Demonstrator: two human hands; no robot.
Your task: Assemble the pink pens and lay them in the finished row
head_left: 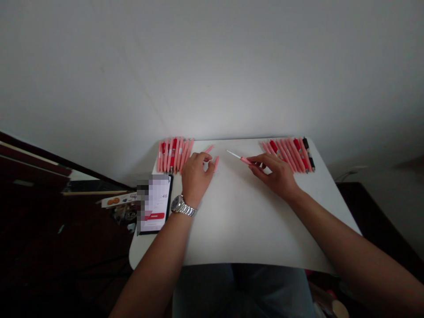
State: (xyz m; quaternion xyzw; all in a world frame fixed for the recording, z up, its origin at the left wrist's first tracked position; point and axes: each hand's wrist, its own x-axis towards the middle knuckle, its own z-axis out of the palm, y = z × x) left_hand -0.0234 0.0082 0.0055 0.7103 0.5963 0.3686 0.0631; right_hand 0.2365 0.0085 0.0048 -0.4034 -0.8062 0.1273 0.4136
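Observation:
My right hand (276,173) pinches a pink pen part (245,160) between thumb and fingers. A thin white refill (232,153) sticks out of it, pointing left and slightly away from me. On the left of the middle, my left hand (198,173) is low over the table, fingers bent and a gap between thumb and index finger. One short pink pen piece (216,164) lies right beside its thumb. Another pink piece (210,149) shows just beyond the fingertips. Whether the left hand touches either piece is hard to see.
A row of pink and red pens (174,154) lies at the table's back left. More pens (288,154), with a black one at the end, lie back right. A phone (155,205) rests at the left edge of the white table (238,238), which meets a wall (225,66).

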